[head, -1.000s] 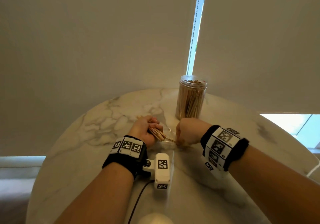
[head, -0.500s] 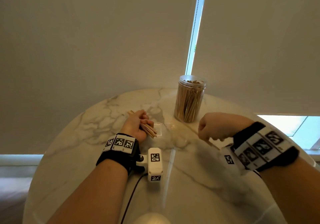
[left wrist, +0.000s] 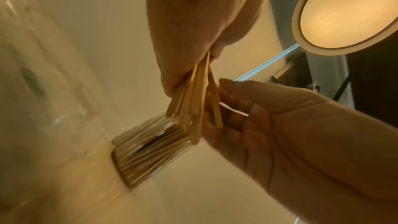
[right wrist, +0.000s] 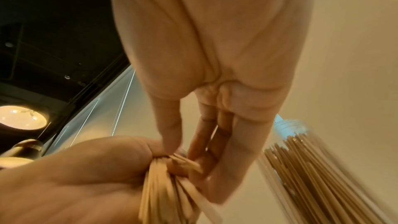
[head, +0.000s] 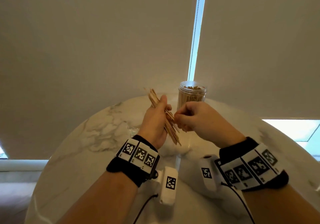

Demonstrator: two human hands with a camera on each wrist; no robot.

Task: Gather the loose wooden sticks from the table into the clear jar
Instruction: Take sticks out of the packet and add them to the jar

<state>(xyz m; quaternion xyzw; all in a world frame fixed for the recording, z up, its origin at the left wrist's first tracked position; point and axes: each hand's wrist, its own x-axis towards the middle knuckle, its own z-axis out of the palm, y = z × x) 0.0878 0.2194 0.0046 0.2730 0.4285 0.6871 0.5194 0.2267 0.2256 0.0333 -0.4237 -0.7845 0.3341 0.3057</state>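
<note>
The clear jar [head: 192, 95] stands open at the far side of the marble table [head: 103, 137], packed with upright wooden sticks. My left hand [head: 155, 120] is raised above the table in front of the jar and grips a slanted bundle of sticks [head: 170, 128]. My right hand [head: 181, 120] meets it from the right, thumb and fingers pinching a single stick against the bundle. The left wrist view shows the bundle [left wrist: 191, 101], that stick [left wrist: 215, 108] beside the right fingers [left wrist: 234, 108], and the jar [left wrist: 150, 151] beyond. In the right wrist view my fingertips [right wrist: 193, 151] touch the stick ends [right wrist: 163, 190].
The round table's far edge lies just behind the jar, under closed window blinds [head: 103, 42]. A piece of clear plastic [head: 132, 128] lies on the marble left of my hands. A round lamp [left wrist: 349, 11] glows overhead in the wrist views.
My right hand lifted a stick off the table at the right and carried it left to the bundle. My left hand rose off the table with the bundle, tilting it more upright.
</note>
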